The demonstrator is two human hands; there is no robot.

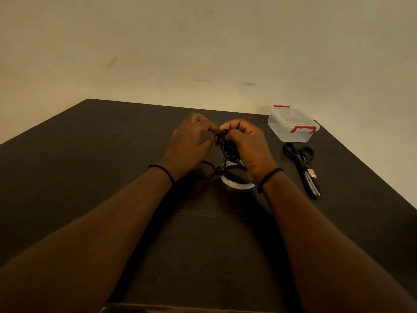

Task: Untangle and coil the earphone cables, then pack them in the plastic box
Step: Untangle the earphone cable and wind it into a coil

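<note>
Holding a dark knot of earphone cables (226,146) up above the middle of a dark table (112,154), we see two bare forearms reaching forward from the bottom of the view, each wrist wearing a thin black band. Our left hand (191,143) and our right hand (248,145) meet at the top of the tangle, close together. The grip of each hand is closed on the cable: fingertips and thumb curl in and pinch strands near the highest point of the knot, while the rest of the wire hangs down between the palms. A loose loop of cable trails onto the table below the left wrist. Beneath the hands lies a roll of clear tape (235,182), and the hanging strands seem to reach it, though we cannot tell whether they touch. We judge the cable to be very light, thin and limp, likely to snag on itself and to slip through a loose pinch; the small earbud ends and plug look like the fragile parts, so pulling hard on a knot could strain them. The best hold seems to be a gentle pinch on a single strand just beside a crossing, easing it out without tugging. Well off to the right, near the far table edge, stands the plastic box (291,128), clear with red clasps, lid on. Black scissors (302,163) lie just in front of it.
</note>
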